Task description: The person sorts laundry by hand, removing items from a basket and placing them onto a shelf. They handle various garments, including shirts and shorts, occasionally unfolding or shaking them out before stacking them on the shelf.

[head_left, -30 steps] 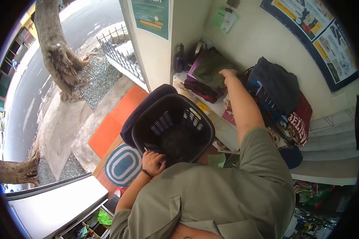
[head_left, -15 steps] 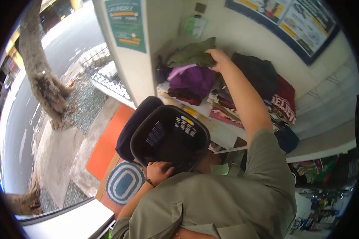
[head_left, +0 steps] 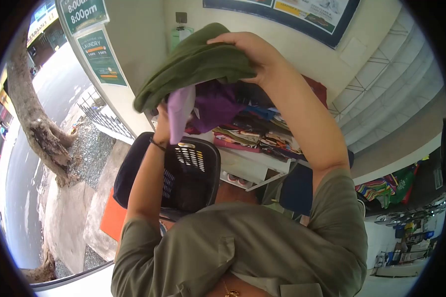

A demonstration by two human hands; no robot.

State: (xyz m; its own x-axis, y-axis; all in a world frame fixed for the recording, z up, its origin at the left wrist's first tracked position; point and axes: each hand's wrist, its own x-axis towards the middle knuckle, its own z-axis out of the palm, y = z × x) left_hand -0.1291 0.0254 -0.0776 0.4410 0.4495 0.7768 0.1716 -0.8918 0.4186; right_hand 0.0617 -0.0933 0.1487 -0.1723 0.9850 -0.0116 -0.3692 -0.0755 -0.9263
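A folded dark green garment (head_left: 193, 62) is up in front of me, over the pile of clothes. My right hand (head_left: 248, 49) grips its right end, thumb beneath and fingers over the top. Under its left end is my left hand (head_left: 162, 118), holding it from below with the fingers mostly hidden by cloth. A lilac cloth (head_left: 181, 111) hangs down beside my left wrist. Behind it shows a purple garment (head_left: 215, 106). Below my left forearm stands a black plastic basket (head_left: 189, 190) with slotted sides; no clothes show in it.
Folded clothes (head_left: 255, 136) lie stacked on a white shelf unit (head_left: 243, 163) against the wall. A dark navy rounded thing (head_left: 129, 171) sits left of the basket. To the left, a pillar with a laundry sign (head_left: 101, 57) stands beside the street and a tree trunk (head_left: 39, 119).
My left hand has left the basket rim and come up to the green garment. My right hand has lifted that garment nearer. The view has shifted right, and the lilac cloth now hangs down.
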